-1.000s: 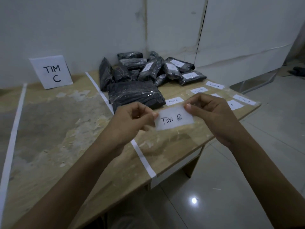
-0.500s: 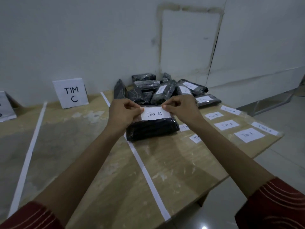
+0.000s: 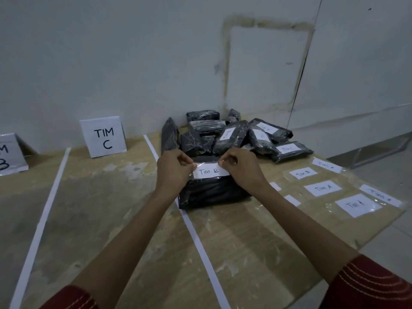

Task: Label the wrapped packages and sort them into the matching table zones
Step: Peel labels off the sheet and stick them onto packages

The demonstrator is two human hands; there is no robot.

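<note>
The labelling step is in hand: the left hand (image 3: 176,170) and the right hand (image 3: 240,169) each pinch one end of a small white paper label (image 3: 209,171) reading "Tim B", stretched between them over a black plastic-wrapped rectangular package (image 3: 211,195). The package lies on the wooden bench (image 3: 245,246), directly under the hands. Whether the label touches the wrap yet I cannot tell. The next move, I judge, calls for pressing it flat, then carrying the package far left of the hands, past the white standing "TIM C" card (image 3: 103,137), towards the partly seen white card (image 3: 10,155) whose letter looks like a B. The heap of other black wrapped packages (image 3: 231,134) lies just beyond the hands.
</note>
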